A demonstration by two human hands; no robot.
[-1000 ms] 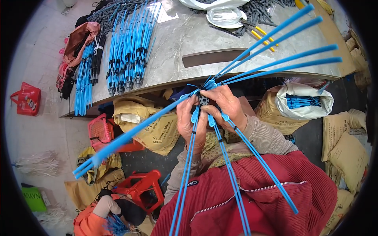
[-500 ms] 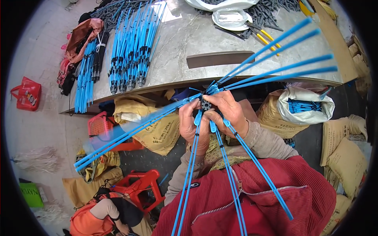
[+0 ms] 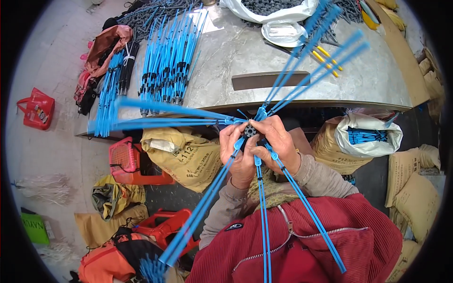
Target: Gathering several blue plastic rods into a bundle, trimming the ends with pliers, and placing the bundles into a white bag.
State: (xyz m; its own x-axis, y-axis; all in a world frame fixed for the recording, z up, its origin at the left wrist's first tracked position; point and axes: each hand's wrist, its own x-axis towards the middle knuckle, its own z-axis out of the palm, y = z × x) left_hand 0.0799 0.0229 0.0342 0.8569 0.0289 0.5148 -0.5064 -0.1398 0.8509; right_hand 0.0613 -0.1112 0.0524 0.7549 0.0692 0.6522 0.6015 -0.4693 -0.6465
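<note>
Pinching small black round hub (image 3: 250, 130) with left hand (image 3: 239, 153) and right hand (image 3: 277, 144), both closed; thin blue plastic ribs (image 3: 188, 118) fanning outward.

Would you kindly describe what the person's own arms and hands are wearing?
Both hands, left hand and right hand, are bare, without gloves. Each forearm wears a beige-brown knit sleeve, emerging from a red ribbed zip-front vest.

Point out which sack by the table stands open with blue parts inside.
The white-lined sack right of the hands, under the table edge: its mouth is open on blue ribs. The tan sack to the left shows none.
</note>
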